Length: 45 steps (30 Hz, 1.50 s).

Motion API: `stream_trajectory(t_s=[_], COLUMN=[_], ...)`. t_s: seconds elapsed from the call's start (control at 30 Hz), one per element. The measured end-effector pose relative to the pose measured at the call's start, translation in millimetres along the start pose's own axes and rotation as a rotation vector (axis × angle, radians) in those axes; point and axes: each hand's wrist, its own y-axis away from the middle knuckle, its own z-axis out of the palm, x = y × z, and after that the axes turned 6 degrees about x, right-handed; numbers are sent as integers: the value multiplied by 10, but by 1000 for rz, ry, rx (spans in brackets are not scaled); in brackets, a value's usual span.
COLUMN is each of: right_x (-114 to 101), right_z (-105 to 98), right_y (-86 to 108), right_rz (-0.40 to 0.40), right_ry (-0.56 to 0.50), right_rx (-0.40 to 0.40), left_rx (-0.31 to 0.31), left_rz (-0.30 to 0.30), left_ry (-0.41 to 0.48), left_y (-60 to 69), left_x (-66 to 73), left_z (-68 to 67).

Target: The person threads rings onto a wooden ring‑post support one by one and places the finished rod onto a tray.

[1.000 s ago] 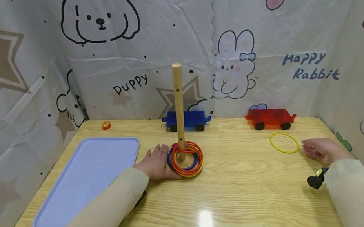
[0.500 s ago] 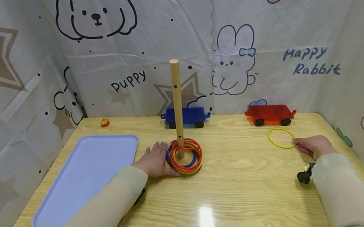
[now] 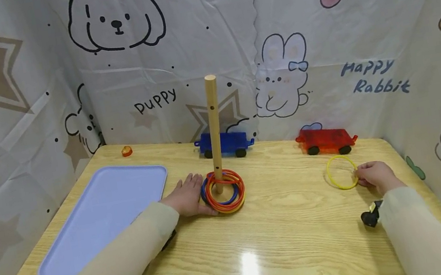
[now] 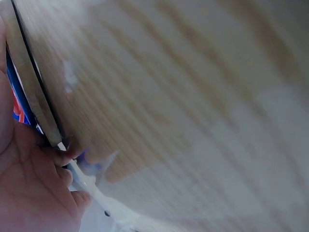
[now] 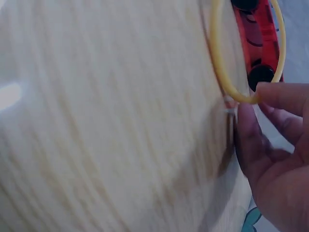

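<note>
My right hand pinches the yellow ring by its right edge. In the right wrist view, thumb and forefinger meet on the ring, which is tilted up off the table. At the middle of the table stands an upright wooden peg. Several red, blue and yellow rings lie around its foot. My left hand rests beside this pile, fingers extended and thumb toward its front. The left wrist view shows part of the palm and a few fingertips at the left edge.
A lilac tray lies to the left. At the back are a blue toy wagon, a red toy wagon and a small red-orange piece. Printed cloth hangs behind and at both sides of the wooden table.
My right hand has moved left to the yellow ring and taken its edge between the fingers; the ring has tilted up. The left hand stays by the peg.
</note>
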Motion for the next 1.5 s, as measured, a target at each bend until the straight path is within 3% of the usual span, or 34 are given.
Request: stream_trajectory(t_s=[0.17, 0.3, 0.6, 0.87, 1.07, 1.23, 1.4, 1.5], right_x=[-55, -262, -1198, -1981, -2458, -2691, -2869, -2875], right_z=[-60, -65, 186, 528, 822, 1064, 1265, 1361], right_y=[15, 29, 240, 626, 954, 1147, 1214, 1206], right_rz=[-44, -85, -148, -202, -277, -323, -345, -339], right_ry=[-184, -348, -595, -834, -886, -894, -864, -773], right_rx=[-124, -183, -239, -394, -501, -548, -531, -499], left_rx=[2, 3, 0, 14, 23, 4, -8, -4], left_rz=[1, -1, 8, 7, -1, -4, -2, -1], left_ry=[-3, -12, -11, -10, -2, -10, -30, -27], left_y=[5, 10, -13, -8, -10, -3, -5, -11], left_x=[0, -7, -16, -9, -24, -18, -20, -22], left_z=[9, 2, 38, 20, 40, 39, 38, 36])
